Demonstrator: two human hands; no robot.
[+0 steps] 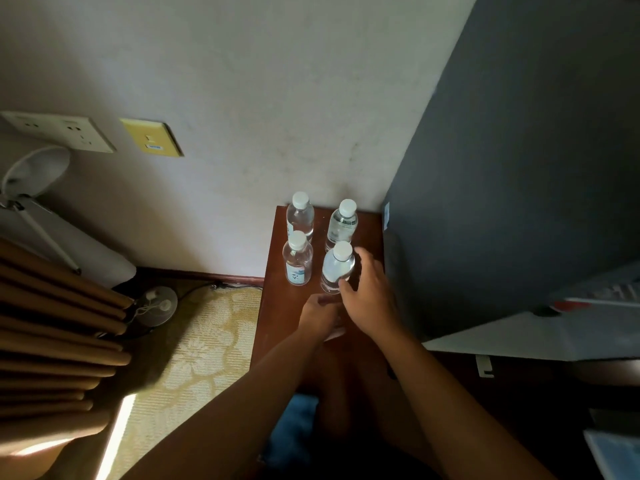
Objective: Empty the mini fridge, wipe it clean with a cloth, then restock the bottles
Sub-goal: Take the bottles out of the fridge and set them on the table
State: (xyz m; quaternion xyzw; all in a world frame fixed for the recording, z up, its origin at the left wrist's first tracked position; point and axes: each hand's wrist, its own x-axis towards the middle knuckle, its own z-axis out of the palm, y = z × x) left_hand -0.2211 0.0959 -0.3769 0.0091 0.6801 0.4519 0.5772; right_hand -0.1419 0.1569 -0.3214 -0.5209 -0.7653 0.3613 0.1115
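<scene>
Head view looks down on four small water bottles standing upright in a two-by-two cluster at the far end of a dark wooden surface (277, 306), just left of the dark mini fridge (519, 168). The right hand (372, 299) curls round the near right bottle (337, 268), thumb on its near side, fingers (367, 261) wrapped over its right shoulder. Clear plastic, full and capped, it should feel light but sloshy, with thin walls that dent and a smooth skin that may slip; mid-body below the shoulder looks the surest hold. The left hand (318, 315) sits just near of that bottle, low to the surface, fingers curled around something I cannot make out. Both forearms reach straight out, wrists close together
</scene>
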